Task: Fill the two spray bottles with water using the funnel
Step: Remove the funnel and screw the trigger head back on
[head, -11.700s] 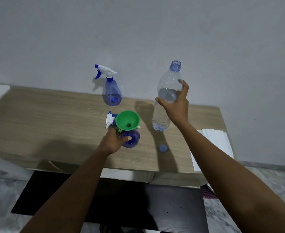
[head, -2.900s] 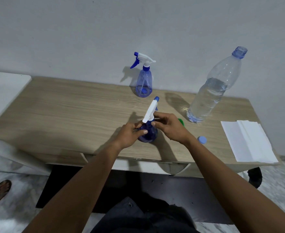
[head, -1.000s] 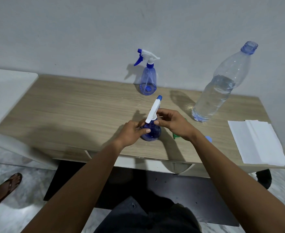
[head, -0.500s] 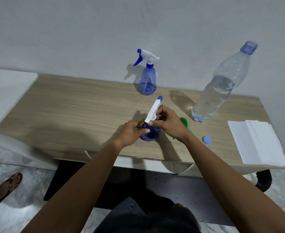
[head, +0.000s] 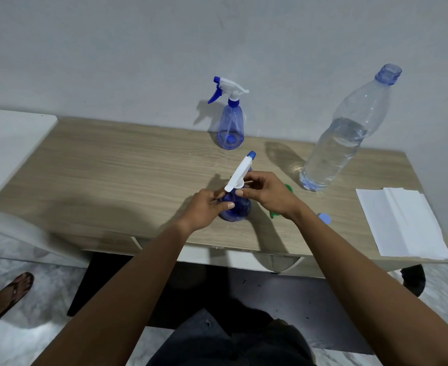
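left hand (head: 207, 207) grips the blue translucent plastic spray bottle (head: 234, 208) at the front edge of the wooden desk (head: 112, 175), right hand (head: 266, 194) pinching its white trigger head (head: 240, 173), green funnel (head: 287, 188) behind the wrist.

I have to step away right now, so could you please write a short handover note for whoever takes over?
Left hand grips the near spray bottle, upright on the table.
Right hand pinches its trigger head at the neck, apparently screwing it on.
Funnel lies on the table behind the right hand, mostly hidden; water bottle stands uncapped, partly full; its cap lies near the right wrist.
Done: near bottle seems filled, though its level is hard to read.
Left: tighten that head, then open and fill the far spray bottle by the wall, which looks empty.
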`<action>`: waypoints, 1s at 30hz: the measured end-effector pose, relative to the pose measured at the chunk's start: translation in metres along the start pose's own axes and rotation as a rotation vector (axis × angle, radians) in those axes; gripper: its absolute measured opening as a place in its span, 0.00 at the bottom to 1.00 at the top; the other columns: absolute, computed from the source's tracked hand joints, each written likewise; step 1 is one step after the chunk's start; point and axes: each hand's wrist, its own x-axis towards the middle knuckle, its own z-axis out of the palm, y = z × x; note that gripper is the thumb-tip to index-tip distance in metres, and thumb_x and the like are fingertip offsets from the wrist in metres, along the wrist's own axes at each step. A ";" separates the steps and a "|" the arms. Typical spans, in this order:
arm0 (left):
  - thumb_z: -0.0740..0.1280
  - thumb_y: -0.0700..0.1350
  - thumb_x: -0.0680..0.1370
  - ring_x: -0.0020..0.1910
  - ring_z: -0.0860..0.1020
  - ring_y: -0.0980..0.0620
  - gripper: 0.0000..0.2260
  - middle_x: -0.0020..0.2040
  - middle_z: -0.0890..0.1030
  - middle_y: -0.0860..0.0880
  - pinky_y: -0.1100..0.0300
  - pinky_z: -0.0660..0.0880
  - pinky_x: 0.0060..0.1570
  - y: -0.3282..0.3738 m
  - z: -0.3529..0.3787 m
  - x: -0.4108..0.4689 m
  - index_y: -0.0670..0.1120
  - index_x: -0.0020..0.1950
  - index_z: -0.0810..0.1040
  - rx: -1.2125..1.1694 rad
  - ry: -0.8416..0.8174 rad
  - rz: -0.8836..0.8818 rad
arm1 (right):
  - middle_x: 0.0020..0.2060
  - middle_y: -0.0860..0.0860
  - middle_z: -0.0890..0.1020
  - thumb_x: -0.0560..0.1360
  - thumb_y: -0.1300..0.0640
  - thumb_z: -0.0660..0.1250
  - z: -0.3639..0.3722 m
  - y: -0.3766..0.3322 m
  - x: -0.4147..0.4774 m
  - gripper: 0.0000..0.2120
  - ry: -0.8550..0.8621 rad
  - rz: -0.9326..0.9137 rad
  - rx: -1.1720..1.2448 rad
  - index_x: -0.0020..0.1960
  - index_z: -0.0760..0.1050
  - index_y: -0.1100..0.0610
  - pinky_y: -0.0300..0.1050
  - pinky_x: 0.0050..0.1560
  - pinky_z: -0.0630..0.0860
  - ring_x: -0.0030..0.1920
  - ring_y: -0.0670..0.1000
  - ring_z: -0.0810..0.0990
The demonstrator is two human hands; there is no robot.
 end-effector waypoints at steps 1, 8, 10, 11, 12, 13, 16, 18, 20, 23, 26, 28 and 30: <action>0.75 0.45 0.76 0.53 0.84 0.51 0.09 0.49 0.87 0.47 0.47 0.78 0.62 0.000 0.000 0.000 0.48 0.56 0.86 0.007 0.006 0.000 | 0.54 0.55 0.86 0.75 0.68 0.73 0.003 0.001 0.000 0.12 0.031 -0.001 0.031 0.58 0.81 0.62 0.48 0.62 0.79 0.57 0.56 0.85; 0.74 0.41 0.77 0.52 0.84 0.48 0.11 0.48 0.87 0.44 0.53 0.78 0.56 0.003 0.001 -0.002 0.48 0.59 0.85 0.030 0.028 0.027 | 0.42 0.51 0.81 0.67 0.68 0.80 0.025 0.005 0.004 0.19 0.252 -0.031 -0.028 0.44 0.71 0.56 0.40 0.47 0.79 0.40 0.45 0.81; 0.74 0.41 0.77 0.52 0.84 0.50 0.10 0.48 0.87 0.47 0.57 0.78 0.55 0.005 0.001 -0.002 0.48 0.57 0.85 0.030 0.019 0.021 | 0.43 0.49 0.82 0.66 0.68 0.81 0.020 0.004 0.001 0.19 0.230 -0.017 -0.003 0.46 0.73 0.58 0.40 0.48 0.79 0.42 0.46 0.82; 0.74 0.41 0.77 0.53 0.84 0.51 0.10 0.49 0.87 0.47 0.57 0.78 0.56 0.006 0.001 -0.003 0.47 0.57 0.85 0.025 0.016 0.019 | 0.45 0.48 0.83 0.68 0.69 0.79 0.016 0.003 -0.001 0.17 0.197 -0.006 0.025 0.48 0.74 0.58 0.40 0.50 0.79 0.44 0.47 0.84; 0.74 0.41 0.77 0.53 0.84 0.51 0.10 0.50 0.87 0.47 0.58 0.78 0.56 0.006 0.001 -0.003 0.47 0.58 0.85 0.012 0.013 0.017 | 0.47 0.48 0.84 0.70 0.69 0.77 0.012 0.002 -0.004 0.16 0.153 0.007 0.055 0.52 0.77 0.58 0.41 0.52 0.80 0.48 0.48 0.85; 0.74 0.42 0.77 0.54 0.84 0.52 0.11 0.51 0.87 0.47 0.60 0.78 0.56 0.007 0.001 -0.004 0.46 0.59 0.85 0.000 0.012 0.016 | 0.50 0.50 0.85 0.73 0.69 0.75 0.007 0.001 -0.006 0.15 0.107 0.016 0.074 0.56 0.78 0.59 0.41 0.55 0.80 0.51 0.49 0.85; 0.74 0.43 0.77 0.54 0.84 0.54 0.11 0.51 0.87 0.50 0.63 0.77 0.56 0.008 0.000 -0.004 0.46 0.60 0.85 -0.023 -0.005 0.016 | 0.57 0.52 0.85 0.77 0.70 0.69 -0.001 -0.001 -0.009 0.16 0.032 0.017 0.041 0.65 0.78 0.64 0.40 0.59 0.78 0.57 0.48 0.84; 0.74 0.44 0.77 0.54 0.84 0.55 0.11 0.51 0.87 0.51 0.59 0.77 0.58 0.007 0.000 -0.004 0.48 0.60 0.84 -0.020 -0.011 0.010 | 0.56 0.53 0.85 0.77 0.70 0.69 -0.001 -0.002 -0.007 0.15 0.030 0.010 0.011 0.64 0.79 0.65 0.37 0.58 0.78 0.56 0.46 0.84; 0.74 0.43 0.77 0.54 0.84 0.55 0.12 0.51 0.87 0.51 0.57 0.78 0.60 0.007 0.000 -0.004 0.48 0.60 0.84 -0.025 -0.009 0.006 | 0.53 0.52 0.86 0.76 0.70 0.70 0.001 0.000 -0.005 0.14 0.052 0.008 0.012 0.62 0.80 0.64 0.37 0.56 0.78 0.54 0.46 0.85; 0.74 0.43 0.77 0.55 0.83 0.55 0.13 0.52 0.87 0.50 0.55 0.78 0.62 0.008 0.000 -0.004 0.48 0.61 0.84 -0.023 -0.002 0.001 | 0.53 0.51 0.86 0.75 0.69 0.72 0.004 0.003 -0.004 0.14 0.096 -0.001 0.010 0.60 0.81 0.62 0.40 0.57 0.79 0.54 0.48 0.86; 0.74 0.44 0.76 0.56 0.83 0.55 0.14 0.52 0.87 0.52 0.52 0.77 0.63 0.006 0.000 -0.003 0.50 0.62 0.83 -0.017 -0.009 -0.009 | 0.52 0.48 0.86 0.75 0.69 0.72 0.007 0.005 -0.004 0.13 0.111 -0.009 -0.011 0.59 0.81 0.60 0.40 0.55 0.80 0.52 0.48 0.86; 0.74 0.44 0.76 0.56 0.83 0.55 0.14 0.52 0.87 0.51 0.51 0.77 0.64 0.006 0.000 -0.002 0.49 0.62 0.83 -0.018 -0.007 -0.013 | 0.51 0.47 0.86 0.76 0.69 0.72 0.009 0.005 -0.005 0.12 0.122 -0.020 -0.032 0.58 0.80 0.60 0.39 0.55 0.80 0.51 0.46 0.87; 0.74 0.44 0.77 0.55 0.83 0.56 0.13 0.52 0.87 0.51 0.53 0.78 0.62 0.007 0.000 -0.003 0.47 0.62 0.83 -0.009 -0.004 -0.011 | 0.52 0.50 0.86 0.76 0.68 0.72 0.011 0.005 -0.007 0.12 0.138 -0.042 -0.028 0.59 0.80 0.62 0.42 0.58 0.80 0.53 0.47 0.86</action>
